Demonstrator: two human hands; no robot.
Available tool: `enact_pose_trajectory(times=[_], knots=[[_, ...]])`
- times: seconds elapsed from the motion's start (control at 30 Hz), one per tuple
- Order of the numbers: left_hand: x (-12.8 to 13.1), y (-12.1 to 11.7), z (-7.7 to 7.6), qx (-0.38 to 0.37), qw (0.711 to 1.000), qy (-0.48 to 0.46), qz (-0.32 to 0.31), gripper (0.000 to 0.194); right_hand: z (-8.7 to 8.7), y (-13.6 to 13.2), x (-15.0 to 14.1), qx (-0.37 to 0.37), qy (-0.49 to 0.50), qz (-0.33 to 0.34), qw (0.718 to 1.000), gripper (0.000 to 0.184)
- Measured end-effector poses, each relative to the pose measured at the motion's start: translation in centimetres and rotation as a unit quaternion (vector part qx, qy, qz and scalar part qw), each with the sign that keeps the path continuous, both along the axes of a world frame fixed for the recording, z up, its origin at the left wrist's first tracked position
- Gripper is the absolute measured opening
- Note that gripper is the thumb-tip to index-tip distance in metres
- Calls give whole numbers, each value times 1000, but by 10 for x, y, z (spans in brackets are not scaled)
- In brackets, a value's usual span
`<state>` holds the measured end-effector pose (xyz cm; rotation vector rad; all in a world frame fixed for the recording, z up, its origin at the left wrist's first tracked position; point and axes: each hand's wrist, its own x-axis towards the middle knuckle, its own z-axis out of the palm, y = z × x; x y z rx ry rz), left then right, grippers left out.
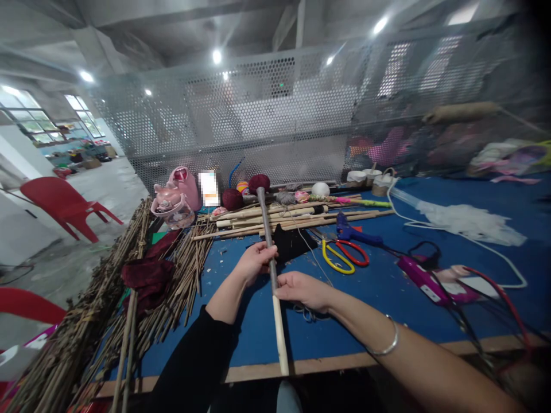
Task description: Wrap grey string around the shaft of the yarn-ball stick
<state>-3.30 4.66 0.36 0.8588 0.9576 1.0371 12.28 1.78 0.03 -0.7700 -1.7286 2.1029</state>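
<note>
Both my hands grip a long stick (pixel 280 338) that runs from the table's front edge toward the back. Its lower part is bare pale wood; the upper part is covered in grey, and a dark red ball-like head (pixel 259 183) appears at its far end. My left hand (pixel 257 261) closes around the grey part. Lower down, my right hand (pixel 301 289) pinches the stick near where grey meets bare wood. A black cloth piece (pixel 293 244) lies just beyond my hands, beside yellow-and-red-handled scissors (pixel 344 256). Thin grey string (pixel 309 313) lies under my right wrist.
Bundled twigs (pixel 86 304) and dark red fabric (pixel 148 275) fill the left side. Bare sticks (pixel 241 222) lie behind my hands. To the right are a blue glue gun (pixel 357 234), a purple power strip (pixel 424 281) with cables, and white plastic (pixel 471 221). A perforated metal panel (pixel 267 115) stands behind.
</note>
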Motion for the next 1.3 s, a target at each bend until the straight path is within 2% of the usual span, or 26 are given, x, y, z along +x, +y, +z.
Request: enact_pose_trajectory(times=[0.13,0.27,0.33,0.5,0.57,0.77,0.87,1.07,1.23,1.3], knots=[[0,1,0,8,1000,5,2,37,0,0,0,7,-3,-17,1000,26],[2,-1,7,20,996,-78,-36,36,2,-1,2,-54,28,-5,998,28],[4,-3,9,15,993,-107,-43,36,2,-2,1,-54,35,-17,998,26],[7,-3,1,22,1000,-1,12,41,-2,-5,-7,12,5,-54,998,30],[7,-2,-2,25,999,14,17,42,-4,-4,-8,26,5,-62,998,33],[3,-4,4,-6,995,-92,-48,39,5,-2,0,-7,21,-5,1000,30],[2,-6,8,-24,991,-112,-74,38,6,-2,1,16,33,-4,999,31],[1,-1,2,3,999,-3,42,32,-8,1,-5,48,-27,-28,998,34],[0,3,0,-6,1000,-21,18,29,-6,1,-5,51,-39,-76,995,37],[2,2,1,-8,999,-49,9,28,-2,0,-3,48,-30,-68,996,36]])
